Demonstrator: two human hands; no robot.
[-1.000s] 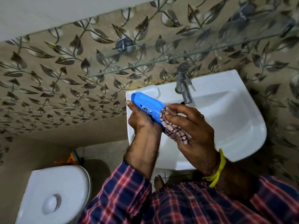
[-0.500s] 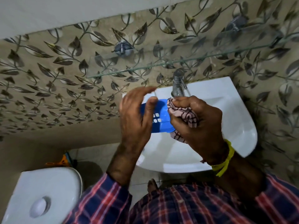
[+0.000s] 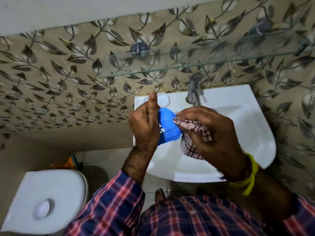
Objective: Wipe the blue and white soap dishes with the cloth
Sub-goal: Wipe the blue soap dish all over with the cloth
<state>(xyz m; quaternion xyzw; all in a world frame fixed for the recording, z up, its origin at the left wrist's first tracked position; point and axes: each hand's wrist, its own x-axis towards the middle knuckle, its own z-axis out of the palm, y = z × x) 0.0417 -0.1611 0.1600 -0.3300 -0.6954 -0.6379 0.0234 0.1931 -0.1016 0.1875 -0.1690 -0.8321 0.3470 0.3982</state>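
The person stood over the white sink [image 3: 255,120], and the blue soap dish [image 3: 167,124] was up in the air above its left half, not resting on anything. The left hand [image 3: 144,126] had its fingers curled round the dish's left side, with the thumb standing straight up and free of it. The right hand [image 3: 209,132] was bunched round the checked cloth [image 3: 190,126], pinching a fold of it against the dish's right edge, while the rest of the cloth hung down below the palm over the basin.

From where I stood this looked like the wiping of the blue one, well under way. To my eye the dish was tilted toward the cloth hand, its slotted bottom partly hidden behind the left fingers. I'd have said the slots and the inner corners wanted the most care: a fingertip pushed into the fold would reach them better than a flat swipe. Turning the dish in the left hand would bring the covered side round too. The grip looked light for a wet plastic thing, so keeping it over the basin seemed wise.

A white soap dish [image 3: 162,100] seemed to sit on the far left corner of the sink, just left of the tap [image 3: 193,90]; I judged it still to be done.
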